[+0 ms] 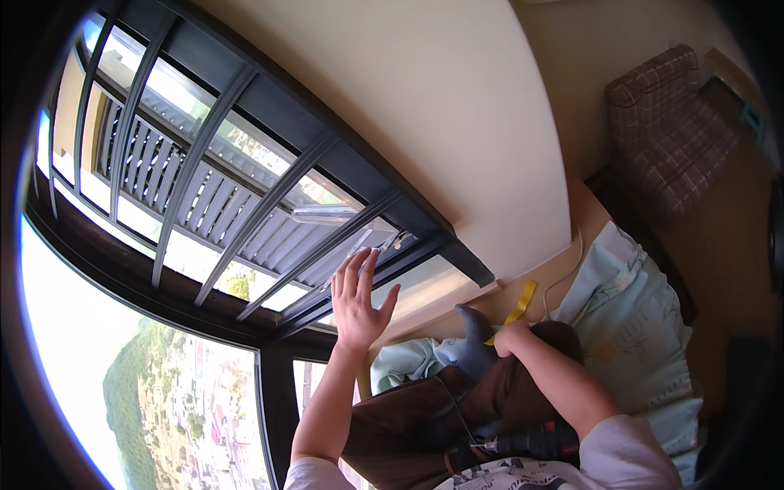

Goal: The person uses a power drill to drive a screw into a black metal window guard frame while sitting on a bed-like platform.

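Observation:
My left hand (357, 309) is raised beside the dark metal window frame (359, 139), its fingers stretched up and the thumb held apart. The fingertips overlap the lower end of the window bars near a small metal fitting (398, 240); whether they touch it I cannot tell. Down at my knee, my right hand (511, 337) is closed on a flat yellow strip (523, 302), which sticks out above and below the fist. Its exact kind is not clear. A grey-socked foot (476, 343) shows just left of that hand.
A black power tool, seemingly a drill (535, 442), lies across my lap. Light-blue patterned bedding (633, 335) spreads under and beside me. A white cable (563, 282) runs along the wall. A plaid armchair (670, 131) stands at the far right. Hillside buildings show through the window.

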The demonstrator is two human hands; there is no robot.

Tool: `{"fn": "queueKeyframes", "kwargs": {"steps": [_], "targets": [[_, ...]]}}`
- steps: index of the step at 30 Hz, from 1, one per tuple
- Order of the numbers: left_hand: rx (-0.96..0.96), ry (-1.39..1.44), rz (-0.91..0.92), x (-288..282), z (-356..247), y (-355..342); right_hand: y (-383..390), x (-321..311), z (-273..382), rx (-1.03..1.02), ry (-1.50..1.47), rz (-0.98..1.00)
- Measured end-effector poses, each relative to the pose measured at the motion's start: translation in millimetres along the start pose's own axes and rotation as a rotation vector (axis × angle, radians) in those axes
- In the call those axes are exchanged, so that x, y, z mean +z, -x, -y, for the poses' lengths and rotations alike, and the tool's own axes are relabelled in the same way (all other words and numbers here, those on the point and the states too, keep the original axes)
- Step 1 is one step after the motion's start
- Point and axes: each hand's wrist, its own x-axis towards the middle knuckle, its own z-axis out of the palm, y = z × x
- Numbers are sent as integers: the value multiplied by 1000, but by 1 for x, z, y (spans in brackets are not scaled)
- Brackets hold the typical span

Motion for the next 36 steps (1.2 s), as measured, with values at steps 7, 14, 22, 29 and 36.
{"fn": "queueKeyframes", "kwargs": {"steps": [7,14,22,29,36], "targets": [[57,23,-186,24,-35,-69,5,-4,-7,-73,17,-53],[-2,-2,-195,91,-48,-37,27,13,3,-161,47,-230],[18,-153,-390,120,-41,-31,46,3,8,-202,40,-243],[29,-136,-465,127,-35,-32,49,-2,9,-195,29,-234],[2,-129,-513,131,-36,-34,44,1,12,-161,24,-257]]}}
